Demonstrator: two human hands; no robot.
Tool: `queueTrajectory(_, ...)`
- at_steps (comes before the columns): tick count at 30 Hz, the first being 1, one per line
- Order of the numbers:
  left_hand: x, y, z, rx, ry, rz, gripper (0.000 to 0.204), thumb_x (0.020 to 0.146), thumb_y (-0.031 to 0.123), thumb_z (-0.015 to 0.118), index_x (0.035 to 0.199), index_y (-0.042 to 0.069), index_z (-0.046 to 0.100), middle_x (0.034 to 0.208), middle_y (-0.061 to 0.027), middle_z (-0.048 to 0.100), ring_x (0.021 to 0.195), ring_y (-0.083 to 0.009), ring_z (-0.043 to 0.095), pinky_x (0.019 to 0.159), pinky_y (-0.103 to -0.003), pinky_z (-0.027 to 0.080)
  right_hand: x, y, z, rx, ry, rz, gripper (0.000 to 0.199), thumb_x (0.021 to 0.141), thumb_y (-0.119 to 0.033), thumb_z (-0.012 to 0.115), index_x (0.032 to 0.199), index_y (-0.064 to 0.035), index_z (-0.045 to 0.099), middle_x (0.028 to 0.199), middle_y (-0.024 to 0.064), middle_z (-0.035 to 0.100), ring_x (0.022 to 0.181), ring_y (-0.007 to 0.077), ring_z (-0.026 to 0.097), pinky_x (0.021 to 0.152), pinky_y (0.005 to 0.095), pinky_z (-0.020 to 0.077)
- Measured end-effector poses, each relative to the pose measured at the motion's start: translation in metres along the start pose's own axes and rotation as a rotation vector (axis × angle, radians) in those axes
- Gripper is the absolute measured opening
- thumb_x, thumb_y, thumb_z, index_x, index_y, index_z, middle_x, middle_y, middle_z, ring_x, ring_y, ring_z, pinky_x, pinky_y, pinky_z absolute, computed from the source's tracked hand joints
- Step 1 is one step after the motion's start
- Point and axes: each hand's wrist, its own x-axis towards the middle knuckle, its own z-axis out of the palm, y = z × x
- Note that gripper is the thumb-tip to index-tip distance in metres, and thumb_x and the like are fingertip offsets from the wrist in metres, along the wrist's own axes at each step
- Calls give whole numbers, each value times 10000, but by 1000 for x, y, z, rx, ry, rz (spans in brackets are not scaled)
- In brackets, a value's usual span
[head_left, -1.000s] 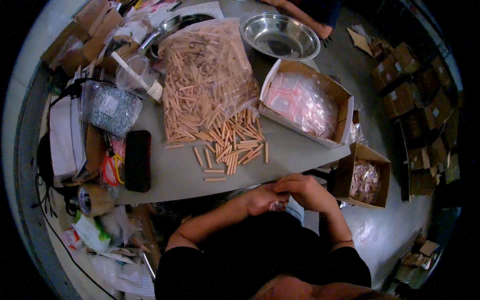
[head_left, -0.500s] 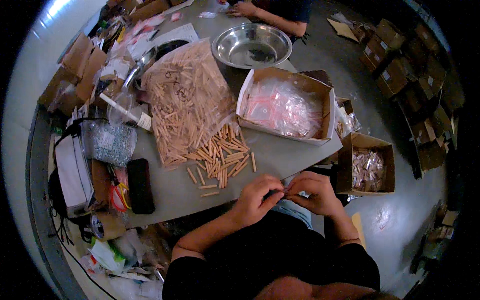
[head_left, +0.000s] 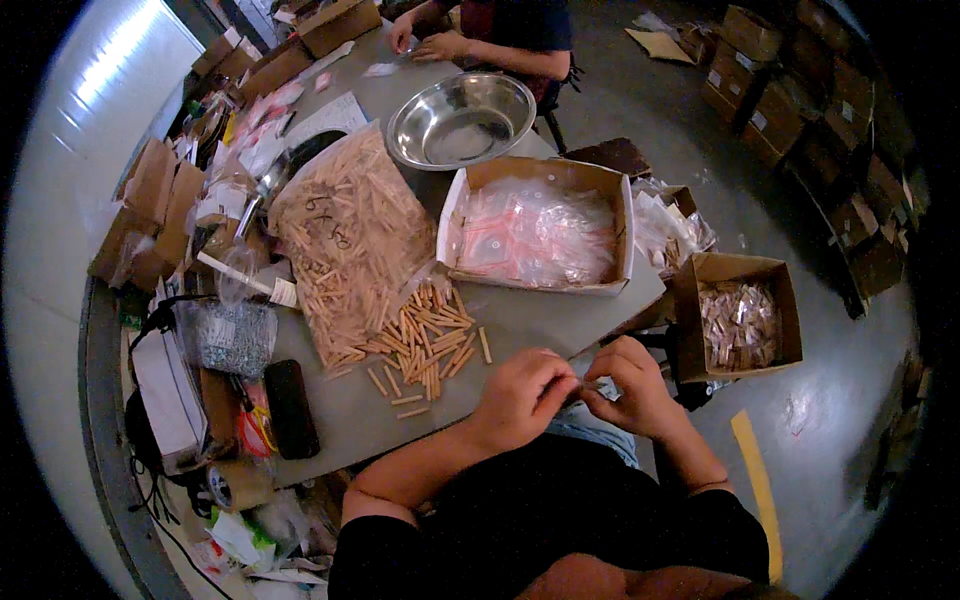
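Note:
My left hand [head_left: 526, 398] and my right hand [head_left: 628, 388] meet just off the table's near edge, above my lap. Thumb and fingers of both are pinched together around something small and dark, too hidden to name. Beyond my left hand lies a loose pile of short wooden dowels [head_left: 432, 335]. They spill from a large clear plastic bag [head_left: 350, 205] packed with more dowels. A white cardboard box [head_left: 448, 225] of clear zip bags with red edges [head_left: 535, 235] stands beyond my hands. To the right, a brown carton [head_left: 688, 310] holds small filled packets [head_left: 740, 325].
A steel basin [head_left: 405, 118] stands behind the white box. At the far end, another person's hands [head_left: 440, 45] work over the table. On the left are a black case [head_left: 290, 410], a tape roll [head_left: 240, 484] and a bag of screws [head_left: 230, 335]. Cartons [head_left: 780, 120] are stacked at right.
The view has shifted, so the table's contents sit differently in it. My hands remain together in a pinch, the fingers slightly changed. The other person's second hand now shows.

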Motion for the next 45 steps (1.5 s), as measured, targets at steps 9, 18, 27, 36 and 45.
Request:
queueTrajectory(9,24,0,12,-92,-89,-51,111,858,113,642,857,10,600,851,-156,612,779,-327,595,704,-380,482,-22,16,-17,-25,65,49,239,646,-27,728,822,-78,574,819,102,574,788,323,561,685,409,469)
queueTrajectory(18,112,-61,-73,769,233,-19,220,772,150,718,919,22,617,911,-177,590,946,-362,570,820,-443,480,-87,67,-86,-576,534,599,123,811,-42,643,777,-10,529,732,106,522,678,250,525,608,335,435)
queueTrajectory(27,129,-126,-116,842,-71,-339,187,740,71,677,908,26,608,898,-200,624,857,-398,596,741,-439,481,-91,62,-80,-567,495,692,141,806,-104,682,853,-10,589,836,131,582,775,301,570,686,375,460)
queueTrajectory(36,105,-89,-127,310,319,-271,133,825,59,662,916,11,578,867,-97,641,773,-197,626,720,-303,491,-30,33,-18,-291,171,507,160,763,-140,723,863,-52,635,893,138,616,890,357,579,785,433,486)
queueTrajectory(45,7,-54,-121,-368,305,-537,211,830,-10,653,1020,13,562,915,-42,608,809,-107,589,739,-236,493,33,35,64,-158,-174,-35,329,751,5,599,1065,-76,652,1049,139,594,956,341,575,859,395,491)
